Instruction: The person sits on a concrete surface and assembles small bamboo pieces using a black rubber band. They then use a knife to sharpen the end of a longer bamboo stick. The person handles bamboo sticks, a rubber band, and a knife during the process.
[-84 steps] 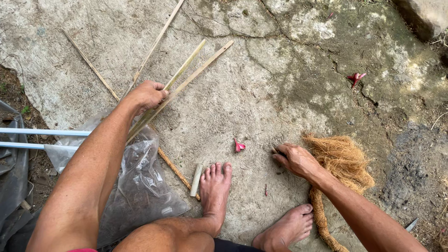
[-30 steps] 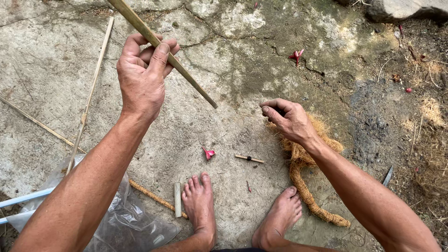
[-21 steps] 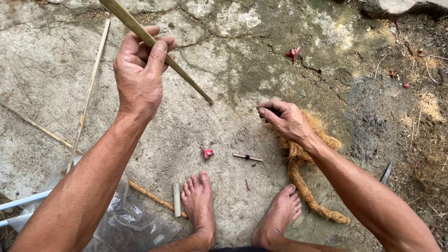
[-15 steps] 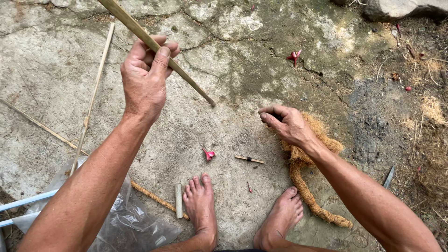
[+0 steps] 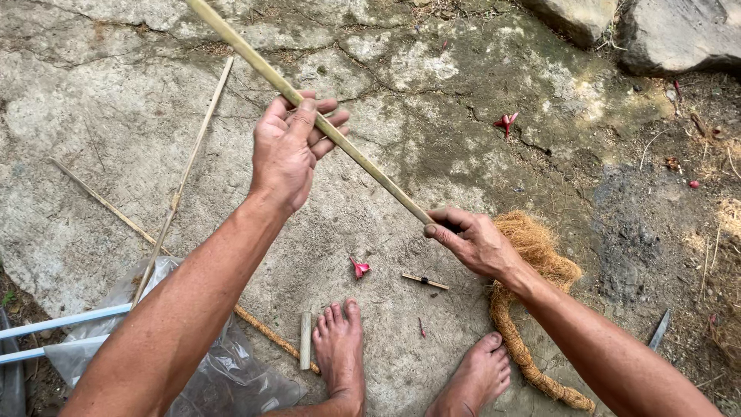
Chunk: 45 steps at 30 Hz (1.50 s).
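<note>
Bamboo stick (image 5: 340, 143), long and pale, held slantwise above cracked stone ground (image 5: 478, 100), upper end running out of the top of the view, lower end at the right hand. Left hand (image 5: 289, 150) wrapped around the stick's middle part, fingers (image 5: 328, 123) curled over the far side and thumb laid along the near side. Right hand (image 5: 471, 239) pinches the lower tip between thumb and forefinger, other fingers folded in. Just behind the right hand, on the ground, lies a wad of brown coconut fibre (image 5: 536, 247), joined to a twisted fibre rope (image 5: 525, 359) that curves past the right foot (image 5: 475, 378). Left foot (image 5: 343, 347) flat on the stone; a short pale stick piece (image 5: 306, 340) lies just beside it. Two thin bamboo strips (image 5: 189, 166) lie crossed on the ground left of the left arm. Clear plastic sheet (image 5: 224, 371) under the left forearm, with two white rods (image 5: 54, 324) at the left edge. Small pink petals (image 5: 360, 268) lie between the arms, and a short twig (image 5: 424, 280) near them. Grey stones (image 5: 679, 35) at top right.
</note>
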Tool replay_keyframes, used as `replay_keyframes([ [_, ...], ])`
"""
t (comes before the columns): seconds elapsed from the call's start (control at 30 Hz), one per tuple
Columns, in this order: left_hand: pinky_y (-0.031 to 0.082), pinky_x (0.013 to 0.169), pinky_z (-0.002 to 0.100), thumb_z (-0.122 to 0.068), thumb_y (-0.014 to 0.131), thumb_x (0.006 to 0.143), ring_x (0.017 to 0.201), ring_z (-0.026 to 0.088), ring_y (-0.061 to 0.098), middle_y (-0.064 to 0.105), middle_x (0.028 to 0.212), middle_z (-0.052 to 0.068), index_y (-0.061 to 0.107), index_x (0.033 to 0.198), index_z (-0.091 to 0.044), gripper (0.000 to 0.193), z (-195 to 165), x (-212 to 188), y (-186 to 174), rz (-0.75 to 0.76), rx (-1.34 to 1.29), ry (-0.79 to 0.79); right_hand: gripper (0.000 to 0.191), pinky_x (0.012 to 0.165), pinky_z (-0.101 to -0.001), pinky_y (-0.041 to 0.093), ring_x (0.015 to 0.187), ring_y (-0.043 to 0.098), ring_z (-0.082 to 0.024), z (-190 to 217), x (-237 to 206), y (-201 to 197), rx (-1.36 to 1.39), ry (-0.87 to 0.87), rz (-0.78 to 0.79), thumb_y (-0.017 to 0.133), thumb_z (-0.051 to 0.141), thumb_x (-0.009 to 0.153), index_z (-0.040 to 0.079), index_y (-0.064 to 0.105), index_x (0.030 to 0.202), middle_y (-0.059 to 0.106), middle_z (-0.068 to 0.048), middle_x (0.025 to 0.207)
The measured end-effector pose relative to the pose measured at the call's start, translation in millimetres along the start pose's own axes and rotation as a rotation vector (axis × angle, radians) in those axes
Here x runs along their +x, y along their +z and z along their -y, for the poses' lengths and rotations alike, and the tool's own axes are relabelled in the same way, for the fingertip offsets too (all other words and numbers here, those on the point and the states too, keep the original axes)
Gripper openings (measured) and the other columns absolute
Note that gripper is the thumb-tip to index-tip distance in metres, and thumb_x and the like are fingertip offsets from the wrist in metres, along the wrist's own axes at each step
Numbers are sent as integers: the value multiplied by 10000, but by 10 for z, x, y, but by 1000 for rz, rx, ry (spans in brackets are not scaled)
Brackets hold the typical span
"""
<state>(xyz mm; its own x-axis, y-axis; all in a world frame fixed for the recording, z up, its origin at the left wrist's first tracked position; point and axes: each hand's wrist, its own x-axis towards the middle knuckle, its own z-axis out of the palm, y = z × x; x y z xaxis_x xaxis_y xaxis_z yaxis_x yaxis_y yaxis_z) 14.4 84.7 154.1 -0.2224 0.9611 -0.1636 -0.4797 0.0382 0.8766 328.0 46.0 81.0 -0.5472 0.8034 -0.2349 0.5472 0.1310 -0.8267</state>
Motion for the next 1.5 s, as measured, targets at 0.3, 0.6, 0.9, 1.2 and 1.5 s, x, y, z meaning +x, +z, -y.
replay_keyframes([
  [0.3,608,904,468,-140,453,1063,1065,362,738,675,1135,245,438,1088,-67,79,52,-77,-239,-211,-85,-137,262,669,-282,617,784,717,-161,190,-70,-564,584,-48,-418,736,137,950,15,707,1180,757,-134,972],
  [0.6,658,770,402,-241,544,1017,901,305,747,702,960,160,526,1096,-32,225,688,-437,-366,-145,140,-582,209,787,-336,620,870,694,-193,176,-122,-771,1055,-304,-473,652,83,1059,-36,635,1230,690,-120,1014],
  [0.9,605,804,435,-262,627,978,979,291,637,633,1101,170,628,1243,-63,332,708,-560,-153,126,1041,-262,315,817,-326,600,900,680,-167,194,-157,-786,997,-293,-431,570,155,1115,-71,619,1329,668,-116,1021],
  [1.2,509,951,494,-262,575,1048,1156,284,600,649,1265,169,601,1384,-86,380,892,-622,119,538,1259,470,339,840,-321,595,918,670,-164,357,-185,-781,944,-327,-347,587,156,1111,-73,617,1359,679,-117,1032],
  [1.5,578,837,379,-123,431,1118,1018,211,704,720,1104,113,511,1223,-14,171,641,-529,386,430,1074,112,373,777,-280,624,882,673,-135,-468,-1053,-1013,503,-129,-838,626,140,1064,10,560,1407,689,-83,1034],
])
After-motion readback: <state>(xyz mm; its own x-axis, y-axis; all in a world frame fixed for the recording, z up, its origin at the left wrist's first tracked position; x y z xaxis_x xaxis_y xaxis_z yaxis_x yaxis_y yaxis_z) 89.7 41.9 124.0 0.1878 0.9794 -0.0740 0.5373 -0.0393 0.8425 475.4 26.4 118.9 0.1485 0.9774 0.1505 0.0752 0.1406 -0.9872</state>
